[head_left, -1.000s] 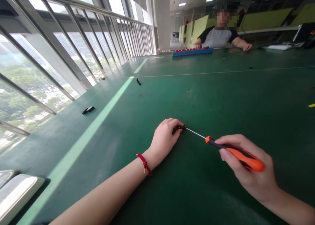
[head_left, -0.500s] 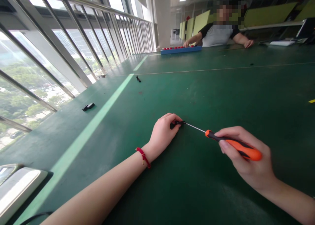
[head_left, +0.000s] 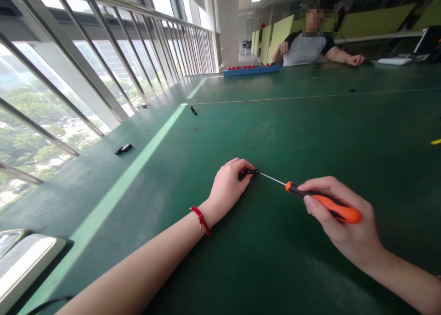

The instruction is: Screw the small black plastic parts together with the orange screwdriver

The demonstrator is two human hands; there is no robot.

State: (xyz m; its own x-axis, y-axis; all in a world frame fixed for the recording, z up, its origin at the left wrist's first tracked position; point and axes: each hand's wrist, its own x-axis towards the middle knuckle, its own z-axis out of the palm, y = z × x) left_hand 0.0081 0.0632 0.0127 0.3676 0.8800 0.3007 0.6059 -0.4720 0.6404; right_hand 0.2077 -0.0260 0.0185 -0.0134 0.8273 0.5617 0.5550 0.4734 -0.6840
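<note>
My left hand (head_left: 230, 180) rests on the green table and pinches a small black part (head_left: 251, 171) between thumb and fingers. Most of that part is covered by the fingers, so its kind cannot be made out. My right hand (head_left: 347, 218) is wrapped around the orange and black handle of a screwdriver (head_left: 339, 206). Its thin metal shaft points left, and the tip meets the right end of the black part. A red cord bracelet (head_left: 200, 220) circles my left wrist.
Two small black pieces, one nearer (head_left: 123, 149) and one farther (head_left: 193, 110), lie left on the table (head_left: 292, 135). A blue tray (head_left: 253, 70) with red pieces stands at the far edge, before a seated person (head_left: 305, 50). A metal railing (head_left: 138, 18) borders the left side.
My right hand and the screwdriver have shifted slightly left. My left hand stays put. Across the table, the person's hand has lifted off the blue tray, which has slid slightly left.
</note>
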